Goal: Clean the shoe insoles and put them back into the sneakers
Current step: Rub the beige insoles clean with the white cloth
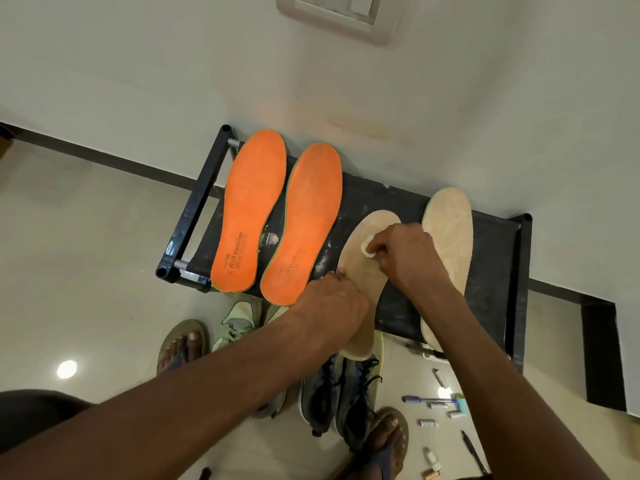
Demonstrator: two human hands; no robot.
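While both hands steady it, the tan insole [363, 268] looks fuzzy.

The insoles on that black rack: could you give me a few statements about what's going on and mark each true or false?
1. Two orange insoles lie side by side on the black rack. True.
2. The right hand holds a brush. False: it pinches a small white wad against the tan insole.
3. The left hand holds that tan insole down. True.
4. The sneakers stand on the rack. False: they sit on the floor below.
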